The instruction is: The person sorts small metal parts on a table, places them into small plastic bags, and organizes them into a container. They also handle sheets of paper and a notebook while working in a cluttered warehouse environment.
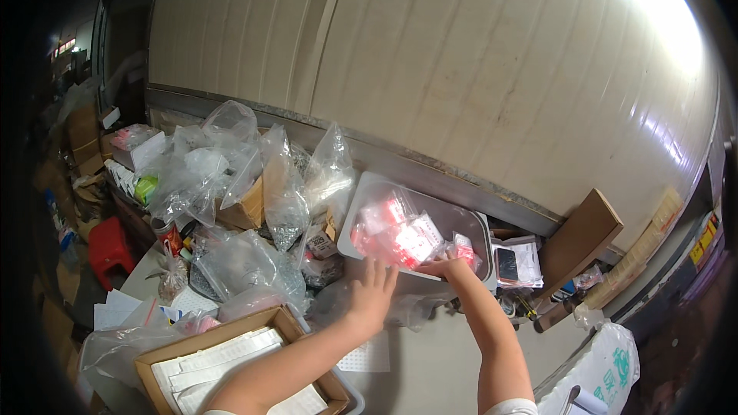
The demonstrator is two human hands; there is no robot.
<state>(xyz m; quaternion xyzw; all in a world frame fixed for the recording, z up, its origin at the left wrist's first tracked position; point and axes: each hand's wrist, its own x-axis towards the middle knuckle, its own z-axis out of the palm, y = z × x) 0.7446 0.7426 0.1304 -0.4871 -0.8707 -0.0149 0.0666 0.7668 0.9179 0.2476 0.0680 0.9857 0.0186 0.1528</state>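
Note:
A grey plastic bin (490, 242) stands against the wall, with several small clear bags with red and white contents (412, 236) inside. My left hand (372, 294) is at the bin's near left side, its fingers spread, with nothing seen in it. My right hand (447, 267) reaches over the near rim into the bin, beside the bags; its fingertips are partly hidden, so I cannot tell whether it grips one. Below my left forearm lies a cardboard box (213, 337) holding stacks of white paper strips (225, 351), partly covered by the arm.
Clear plastic bags of small metal parts (285, 213) crowd the left of the table. Right of the bin are a smartphone (507, 265) on papers and an upright brown board (576, 242). A red stool (109, 251) stands at far left, a white wrapped package (605, 369) at lower right.

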